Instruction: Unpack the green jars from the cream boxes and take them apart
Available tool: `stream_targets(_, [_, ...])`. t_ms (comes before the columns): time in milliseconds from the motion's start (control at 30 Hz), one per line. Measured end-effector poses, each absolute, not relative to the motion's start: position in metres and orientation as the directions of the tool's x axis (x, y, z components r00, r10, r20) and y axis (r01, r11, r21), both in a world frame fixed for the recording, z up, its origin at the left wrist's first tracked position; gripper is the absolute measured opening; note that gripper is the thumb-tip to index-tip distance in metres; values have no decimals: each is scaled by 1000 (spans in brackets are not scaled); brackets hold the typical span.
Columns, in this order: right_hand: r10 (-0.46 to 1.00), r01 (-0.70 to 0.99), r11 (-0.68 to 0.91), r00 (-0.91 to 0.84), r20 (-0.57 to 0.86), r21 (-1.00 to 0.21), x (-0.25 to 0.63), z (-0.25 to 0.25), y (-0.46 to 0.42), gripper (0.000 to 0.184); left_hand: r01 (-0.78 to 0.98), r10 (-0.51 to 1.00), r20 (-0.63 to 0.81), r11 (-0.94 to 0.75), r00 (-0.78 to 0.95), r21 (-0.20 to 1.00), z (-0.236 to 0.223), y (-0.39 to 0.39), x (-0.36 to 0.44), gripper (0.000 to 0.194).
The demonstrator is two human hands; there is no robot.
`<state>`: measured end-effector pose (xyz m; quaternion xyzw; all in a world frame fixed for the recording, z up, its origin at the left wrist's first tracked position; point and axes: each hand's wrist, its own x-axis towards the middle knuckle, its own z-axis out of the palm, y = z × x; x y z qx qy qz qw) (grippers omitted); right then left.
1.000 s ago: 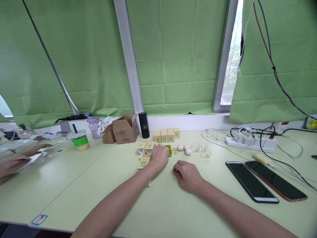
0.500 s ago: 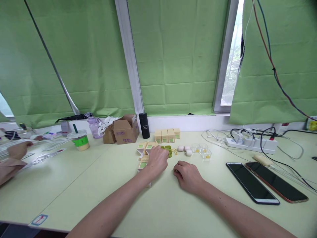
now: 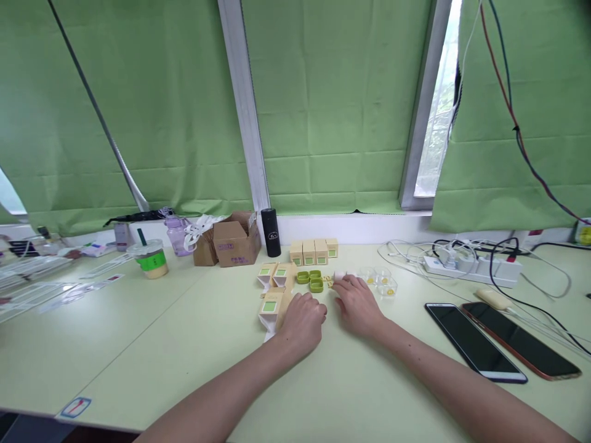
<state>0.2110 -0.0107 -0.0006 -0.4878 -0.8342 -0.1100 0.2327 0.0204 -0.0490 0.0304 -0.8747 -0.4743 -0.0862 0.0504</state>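
My left hand (image 3: 302, 323) rests on the table with its fingers curled in; whether anything is inside them is hidden. Beside it lies an opened small tan box (image 3: 271, 304) with a green label. Two more opened tan boxes (image 3: 281, 272) stand behind. Several small green square containers (image 3: 316, 285) sit just beyond my left hand. My right hand (image 3: 356, 306) has its bent fingers drawn together by tiny yellow pieces (image 3: 327, 279), with its fingertips down among them. A pale pink rounded block (image 3: 339, 275) shows partly behind those fingers. Clear cups with yellow centres (image 3: 386, 287) stand to the right.
Closed tan boxes (image 3: 309, 253) stand in a row at the back, near a black cylinder (image 3: 271, 232) and a cardboard box (image 3: 237, 241). Two phones (image 3: 475, 341), a power strip (image 3: 471, 271) and cables lie right. A drink cup (image 3: 151, 259) stands left.
My left hand has drawn back from the green containers toward me, uncovering them. My right hand has moved forward to the yellow pieces and pink blocks. A co-worker's hand at far left has mostly left the view.
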Motion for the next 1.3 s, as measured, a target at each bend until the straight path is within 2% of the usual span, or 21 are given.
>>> stream_targets(233, [857, 958, 279, -217, 467, -67, 225, 40, 68, 35, 720, 711, 292, -687, 639, 99, 18, -46, 12, 17])
stream_targets(467, [920, 985, 166, -134, 368, -56, 225, 42, 139, 46, 663, 678, 263, -732, 687, 156, 15, -42, 9, 11])
stream_targets(833, [970, 995, 72, -52, 238, -75, 218, 35, 191, 81, 652, 653, 232, -753, 721, 93, 15, -35, 14, 14])
stream_targets(1000, [981, 993, 70, -51, 189, -98, 218, 30, 200, 63, 653, 650, 223, -754, 726, 75, 15, -33, 14, 14])
stream_targets(1100, [980, 990, 76, -52, 193, -122, 217, 30, 199, 59, 655, 655, 212, -751, 725, 79, 15, -33, 13, 14])
stream_targets(1300, [974, 973, 65, -13, 226, -223, 220, 42, 184, 43, 668, 672, 213, -738, 710, 101, 16, -34, 12, 14])
